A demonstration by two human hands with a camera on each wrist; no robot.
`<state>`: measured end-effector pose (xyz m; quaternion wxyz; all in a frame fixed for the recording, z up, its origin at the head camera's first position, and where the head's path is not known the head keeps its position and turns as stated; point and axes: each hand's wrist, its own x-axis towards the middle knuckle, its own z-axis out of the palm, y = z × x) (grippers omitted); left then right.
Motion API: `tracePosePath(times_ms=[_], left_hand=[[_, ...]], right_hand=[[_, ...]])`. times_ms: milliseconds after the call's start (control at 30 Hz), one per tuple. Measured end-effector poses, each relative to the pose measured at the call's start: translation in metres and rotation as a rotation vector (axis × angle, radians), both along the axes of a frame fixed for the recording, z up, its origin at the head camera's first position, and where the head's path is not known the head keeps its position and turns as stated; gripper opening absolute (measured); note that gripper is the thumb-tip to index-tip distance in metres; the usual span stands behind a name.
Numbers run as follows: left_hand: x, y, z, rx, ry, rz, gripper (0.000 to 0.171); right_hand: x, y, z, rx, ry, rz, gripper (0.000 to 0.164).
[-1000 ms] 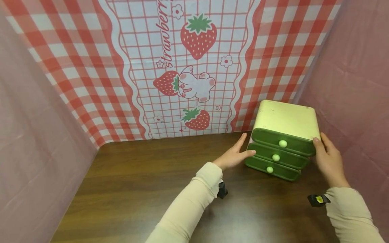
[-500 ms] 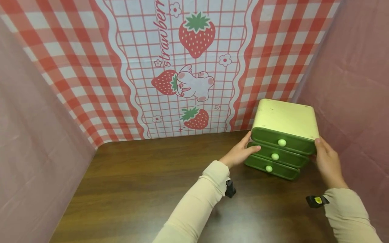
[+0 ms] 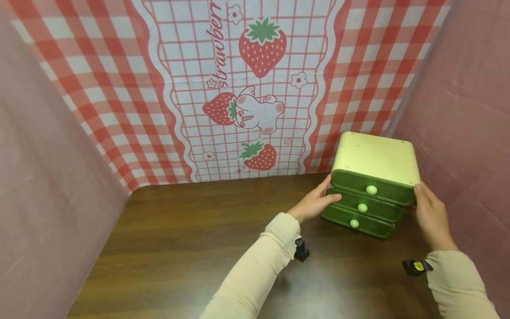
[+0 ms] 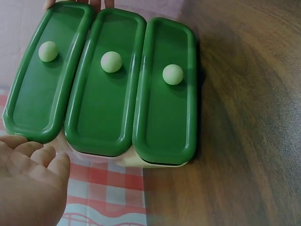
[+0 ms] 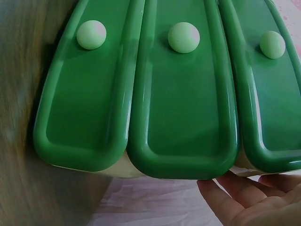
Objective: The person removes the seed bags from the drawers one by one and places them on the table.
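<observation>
A small chest of drawers (image 3: 376, 155) stands at the table's right, with a pale yellow top and green drawer fronts bearing pale round knobs. All its drawers look closed. My left hand (image 3: 312, 204) rests on its left side near the top drawer, fingers extended and thumb reaching in front of the middle drawer. On the opposite side my right hand (image 3: 434, 219) touches the upper right edge, thumb at the front corner. The wrist views show fingertips of the left hand (image 4: 30, 179) and right hand (image 5: 249, 200) against the chest's sides.
The brown wooden table (image 3: 191, 239) extends left and forward of the chest. Behind it hangs a red-and-white checked cloth (image 3: 263, 110) with strawberries. Pink curtains (image 3: 470, 110) enclose both sides, the right one close to the chest and my right hand.
My left hand has moved right, from just beside the chest to touching its left side. The right hand stays at the right side, and the chest shows no clear movement.
</observation>
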<state>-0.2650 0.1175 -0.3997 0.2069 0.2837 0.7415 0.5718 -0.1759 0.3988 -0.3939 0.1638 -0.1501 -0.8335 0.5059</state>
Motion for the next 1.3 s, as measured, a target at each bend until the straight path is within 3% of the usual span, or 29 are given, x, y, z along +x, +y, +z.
tracePosePath(times_ms=[467,667,1100,1300], left_hand=[[0.007,-0.027,-0.009,0.08,0.034,0.077,0.062],[0.011,-0.041,-0.014,0.123,0.059,0.141,0.059],[0.023,-0.082,-0.024,0.218,0.089,0.27,0.054],[0.03,-0.105,-0.025,0.212,0.109,0.305,0.054]], right_hand=[[-0.004,-0.022,-0.001,0.08,0.019,0.029,0.068],[-0.008,-0.036,-0.003,0.094,0.044,0.054,0.067],[-0.02,-0.074,-0.007,0.093,0.113,0.157,0.062],[-0.027,-0.095,-0.009,0.109,0.138,0.202,0.057]])
